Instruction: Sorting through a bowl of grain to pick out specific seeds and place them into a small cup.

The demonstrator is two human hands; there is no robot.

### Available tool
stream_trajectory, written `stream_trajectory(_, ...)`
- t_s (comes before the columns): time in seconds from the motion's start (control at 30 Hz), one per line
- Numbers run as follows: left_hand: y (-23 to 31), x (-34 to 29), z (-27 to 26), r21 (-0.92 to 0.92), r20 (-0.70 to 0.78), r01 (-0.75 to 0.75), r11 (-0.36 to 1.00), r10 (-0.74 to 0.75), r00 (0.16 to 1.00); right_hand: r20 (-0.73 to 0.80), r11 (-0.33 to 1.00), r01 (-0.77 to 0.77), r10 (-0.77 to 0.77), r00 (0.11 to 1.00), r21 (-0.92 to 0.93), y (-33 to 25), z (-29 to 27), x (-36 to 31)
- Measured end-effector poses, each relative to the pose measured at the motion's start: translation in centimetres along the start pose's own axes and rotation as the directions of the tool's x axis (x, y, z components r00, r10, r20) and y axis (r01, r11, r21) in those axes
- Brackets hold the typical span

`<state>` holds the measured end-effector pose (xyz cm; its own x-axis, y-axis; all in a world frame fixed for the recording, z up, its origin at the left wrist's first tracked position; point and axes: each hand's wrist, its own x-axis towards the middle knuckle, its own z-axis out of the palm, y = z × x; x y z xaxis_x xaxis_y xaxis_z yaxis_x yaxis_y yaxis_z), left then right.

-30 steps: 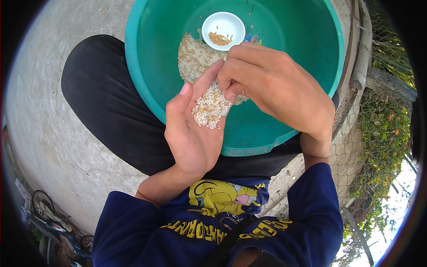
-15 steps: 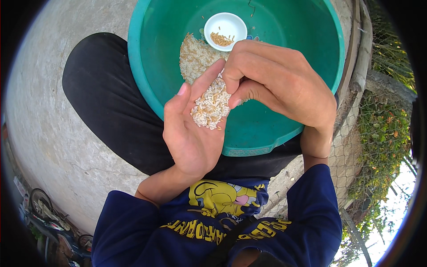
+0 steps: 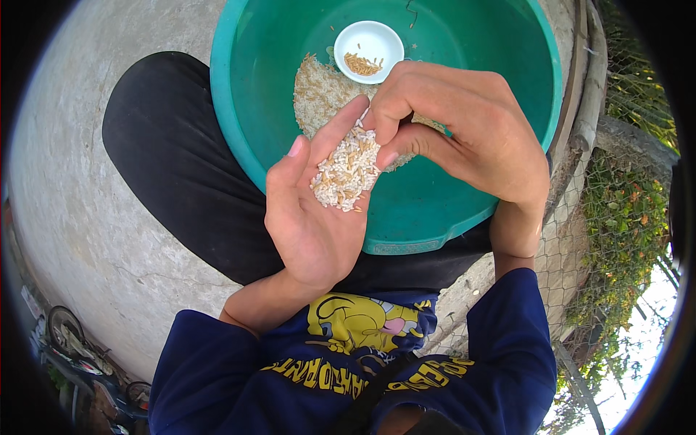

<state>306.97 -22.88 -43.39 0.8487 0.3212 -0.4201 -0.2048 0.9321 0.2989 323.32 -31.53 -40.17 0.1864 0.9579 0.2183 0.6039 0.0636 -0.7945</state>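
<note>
Palm up and slightly cupped, my left hand [image 3: 312,235] bears a small heap of rice grains [image 3: 344,170], white ones mixed with brown unhusked ones. My right hand [image 3: 471,130] reaches over from the right, its thumb and forefinger pinched together at the heap's edge by the left fingers. Whether a grain sits between those fingertips is too small to tell. Beneath both hands is a green plastic basin [image 3: 233,123]. A pile of rice [image 3: 317,94] lies in it, partly covered by my hands. Beside the pile stands a small white bowl [image 3: 391,43] containing some brown grains [image 3: 362,65].
The basin rests against my crossed legs in black trousers [image 3: 174,159]. Grey concrete floor [image 3: 87,181] spreads to the left. A wooden pole [image 3: 591,94], a wire fence [image 3: 565,246] and plants [image 3: 623,210] line the right side. A parked motorcycle [image 3: 87,362] shows at the lower left.
My right hand's pinched fingers have shifted slightly up and right along the edge of the heap, showing more of the pile behind. My left hand stays nearly still.
</note>
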Motion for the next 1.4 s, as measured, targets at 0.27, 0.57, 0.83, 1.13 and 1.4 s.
stream_trajectory(0.27,0.2,0.1,0.6,0.067,-0.004,0.029,0.997,-0.029,1.0,-0.233,0.939,-0.127,0.052,0.971,-0.319,0.8,-0.1,0.6)
stream_trajectory(0.57,-0.1,0.1,-0.2,0.026,-0.038,0.036,0.999,-0.035,0.999,0.033,0.985,0.099,-0.095,0.995,-0.143,0.8,-0.1,-0.1)
stream_trajectory(0.83,-0.5,0.2,0.0,0.026,-0.019,0.051,0.998,-0.05,0.999,0.183,0.983,0.039,-0.005,0.983,-0.18,0.8,0.3,-0.5)
stream_trajectory(1.13,-0.8,0.3,-0.2,0.081,-0.038,0.04,0.996,-0.037,0.999,0.192,0.964,-0.008,0.06,0.98,-0.264,0.6,0.5,-0.7)
stream_trajectory(1.4,-0.1,0.2,0.0,0.105,-0.007,0.037,0.994,-0.037,0.999,0.101,0.992,-0.015,0.028,0.995,-0.127,0.9,0.5,-0.3)
